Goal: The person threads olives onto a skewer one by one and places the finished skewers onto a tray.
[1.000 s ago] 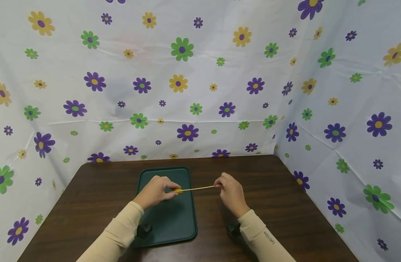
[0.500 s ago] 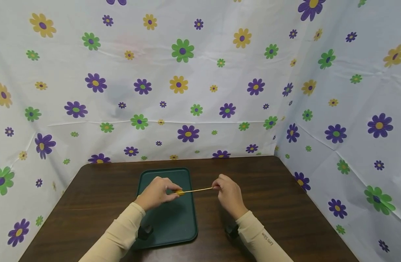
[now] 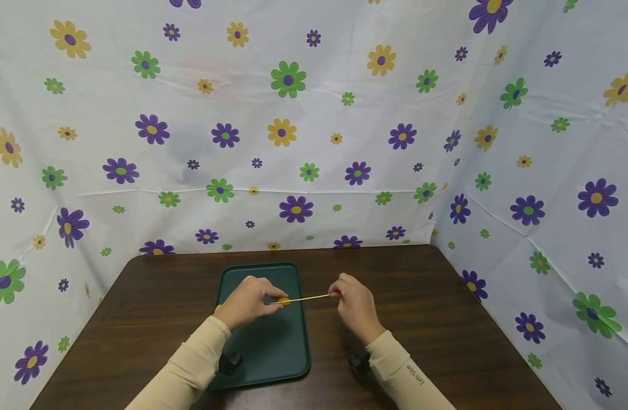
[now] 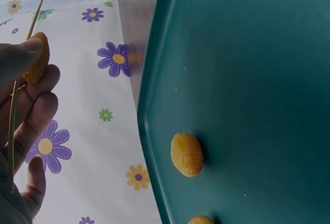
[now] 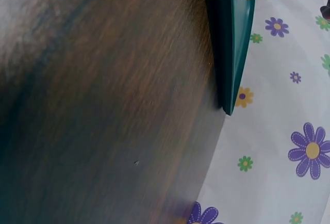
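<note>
In the head view my left hand (image 3: 248,300) is held over the green tray, pinching a golden-brown oval nugget (image 3: 283,301) between thumb and fingers. A thin wooden skewer (image 3: 311,298) runs from the nugget to my right hand (image 3: 357,304), whose fingertips pinch its far end. The left wrist view shows the nugget (image 4: 40,63) under the thumb, and the skewer (image 4: 12,131) coming out on its palm side and lying along the hand. Two more nuggets lie on the tray there, one whole nugget (image 4: 186,155) and one cut off by the frame edge (image 4: 200,220).
The dark green tray (image 3: 273,353) lies on a brown wooden table (image 3: 406,296), left of centre. White flower-print cloth (image 3: 314,114) hangs behind and along the sides. Dark wrist devices (image 3: 229,363) show under both forearms.
My right hand has edged left toward the left hand, so less skewer shows between them. The left hand keeps its pinch on the nugget; the head view has shifted slightly.
</note>
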